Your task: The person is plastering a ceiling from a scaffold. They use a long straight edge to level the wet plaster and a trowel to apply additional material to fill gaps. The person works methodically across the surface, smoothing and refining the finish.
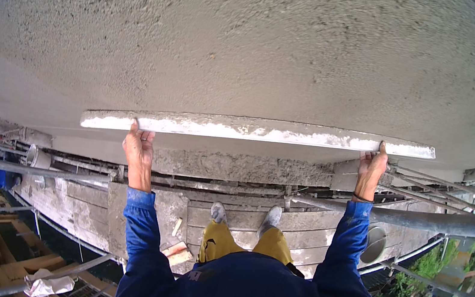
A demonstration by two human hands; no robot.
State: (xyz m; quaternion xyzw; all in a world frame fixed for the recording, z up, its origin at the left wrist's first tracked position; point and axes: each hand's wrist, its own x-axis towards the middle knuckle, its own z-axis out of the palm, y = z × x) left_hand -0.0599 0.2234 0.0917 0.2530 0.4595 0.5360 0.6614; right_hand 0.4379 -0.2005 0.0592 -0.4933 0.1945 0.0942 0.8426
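Observation:
A long, pale screed straightedge [252,132] lies across the wall, its upper side caked with wet mortar. My left hand [139,150] grips it some way in from its left end, thumb on the front face and fingers curled beneath. Near the right end, my right hand [371,168] holds it the same way. Both arms reach forward in blue sleeves. The grey mortar-coated wall [248,71] fills the view beyond the straightedge, rough at upper left and smoother toward the middle and right.
My boots stand on scaffold planks [239,222]. A bucket [374,245] sits at the right, and another pail [38,157] at the far left. Scaffold tubes [440,221] run along both sides. A board scrap [177,254] lies near my left leg, with a white crumpled bag [48,285] lower left.

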